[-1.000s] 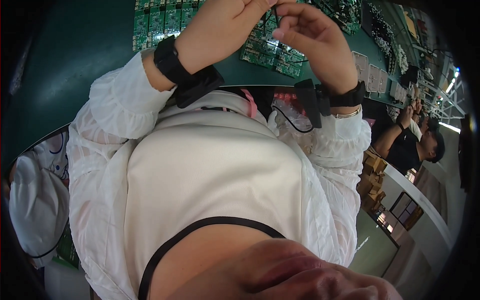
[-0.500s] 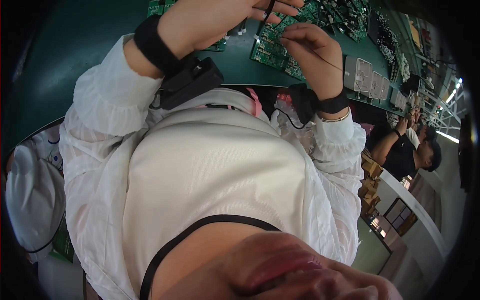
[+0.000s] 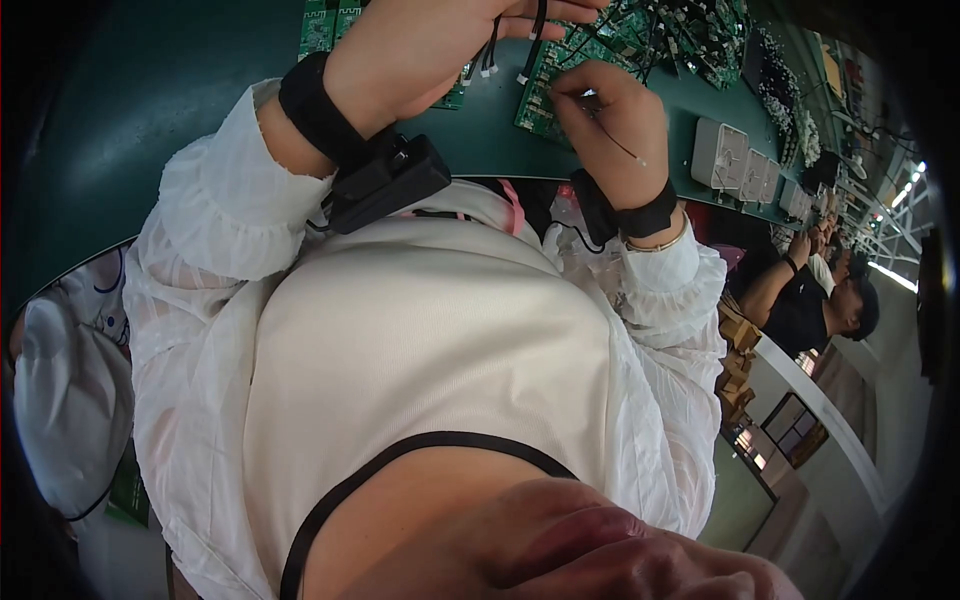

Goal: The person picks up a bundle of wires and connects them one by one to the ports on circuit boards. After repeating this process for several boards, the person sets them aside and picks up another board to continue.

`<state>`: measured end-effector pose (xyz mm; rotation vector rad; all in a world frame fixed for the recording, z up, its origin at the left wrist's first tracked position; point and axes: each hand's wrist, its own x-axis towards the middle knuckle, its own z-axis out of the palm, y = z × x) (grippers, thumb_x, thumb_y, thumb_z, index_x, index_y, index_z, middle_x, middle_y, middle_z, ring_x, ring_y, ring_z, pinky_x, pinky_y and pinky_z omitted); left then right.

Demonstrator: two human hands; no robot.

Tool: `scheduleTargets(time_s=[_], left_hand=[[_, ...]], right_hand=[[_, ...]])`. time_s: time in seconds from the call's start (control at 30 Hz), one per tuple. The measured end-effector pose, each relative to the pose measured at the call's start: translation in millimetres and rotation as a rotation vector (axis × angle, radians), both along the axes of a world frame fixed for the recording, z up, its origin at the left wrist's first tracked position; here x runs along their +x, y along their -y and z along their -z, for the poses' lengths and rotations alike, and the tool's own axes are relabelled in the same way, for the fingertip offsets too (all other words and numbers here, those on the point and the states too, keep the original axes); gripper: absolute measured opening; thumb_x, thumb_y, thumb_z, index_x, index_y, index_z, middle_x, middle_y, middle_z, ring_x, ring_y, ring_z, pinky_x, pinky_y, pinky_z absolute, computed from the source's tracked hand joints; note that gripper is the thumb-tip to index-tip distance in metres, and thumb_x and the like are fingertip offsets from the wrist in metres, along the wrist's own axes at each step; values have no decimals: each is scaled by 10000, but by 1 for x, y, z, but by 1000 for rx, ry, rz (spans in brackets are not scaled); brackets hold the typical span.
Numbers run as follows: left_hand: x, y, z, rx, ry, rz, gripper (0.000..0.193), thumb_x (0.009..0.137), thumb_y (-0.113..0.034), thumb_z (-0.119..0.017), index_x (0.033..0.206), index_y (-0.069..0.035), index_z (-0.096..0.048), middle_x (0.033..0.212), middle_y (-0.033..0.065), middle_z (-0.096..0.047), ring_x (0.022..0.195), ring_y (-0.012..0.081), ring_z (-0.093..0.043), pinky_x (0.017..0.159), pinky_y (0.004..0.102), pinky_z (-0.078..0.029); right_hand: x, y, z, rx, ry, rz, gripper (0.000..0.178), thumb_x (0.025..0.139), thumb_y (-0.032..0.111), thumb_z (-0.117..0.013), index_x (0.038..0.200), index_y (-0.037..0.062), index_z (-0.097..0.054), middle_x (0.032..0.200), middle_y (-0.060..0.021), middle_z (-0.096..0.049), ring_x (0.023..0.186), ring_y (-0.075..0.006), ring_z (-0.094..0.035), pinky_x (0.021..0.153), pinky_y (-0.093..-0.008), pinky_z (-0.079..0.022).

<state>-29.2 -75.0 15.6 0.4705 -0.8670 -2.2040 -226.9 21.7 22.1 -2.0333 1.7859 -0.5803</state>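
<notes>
My left hand [image 3: 440,45] is raised at the top of the view and holds a bundle of thin black wires with small white connectors [image 3: 492,62] hanging from its fingers. My right hand [image 3: 612,130] is closed in a pinch on a thin wire [image 3: 625,152], right over a green circuit board [image 3: 535,95] lying on the dark green table [image 3: 160,110]. Both wrists wear black straps, and the left strap carries a black box [image 3: 390,180].
More green circuit boards [image 3: 700,35] cover the table's far side. White plastic housings [image 3: 735,160] stand in a row to the right. Another person in dark clothes [image 3: 810,300] works at the same bench, beside stacked brown cartons [image 3: 735,350]. A white printed bag [image 3: 70,390] hangs at left.
Both hands have shifted up and toward the boards. My right hand has dropped lower onto the green board, while my left hand rose further to the top edge with the wires.
</notes>
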Motion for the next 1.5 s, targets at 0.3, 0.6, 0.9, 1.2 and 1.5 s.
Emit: scheduleTargets(time_s=[0.3,0.6,0.9,1.2,1.5], left_hand=[[-2,-2,0,-45,47,-23,364,1123,-211,-418,1227,63,-635,1188,134,-692,1018,154,-659,944,281,-535],[-3,-7,5,-53,13,-40,331,1125,-201,-408,1197,47,-615,1221,147,-681,1075,186,-668,985,308,-531],[-8,-7,12,-44,-6,-56,292,1123,-190,-411,1128,22,-611,1279,170,-662,1128,204,-650,1029,339,-510],[-12,-15,15,-183,-192,-27,297,1120,-217,-430,1122,16,-615,1312,168,-651,1149,190,-633,1050,327,-484],[-6,-10,15,-399,175,19,285,1115,-200,-440,1112,13,-630,1038,58,-674,916,143,-627,857,277,-515]], right_hand=[[-7,33,-15,179,-205,-117,117,794,41,-716,907,18,-731,817,-131,-722,684,-269,-695,641,-337,-534],[15,55,-27,255,-403,-83,120,743,68,-808,738,26,-695,651,-92,-665,624,-225,-660,622,-354,-523],[-12,5,-34,101,-204,75,149,834,108,-795,943,21,-741,844,-93,-740,769,-167,-698,670,-272,-518],[25,-1,-26,309,757,178,201,924,86,-750,1109,30,-695,984,5,-726,825,-76,-660,660,-206,-473],[-15,1,-25,633,1063,33,223,901,28,-725,1119,23,-679,919,-2,-685,797,-72,-626,659,-207,-463]])
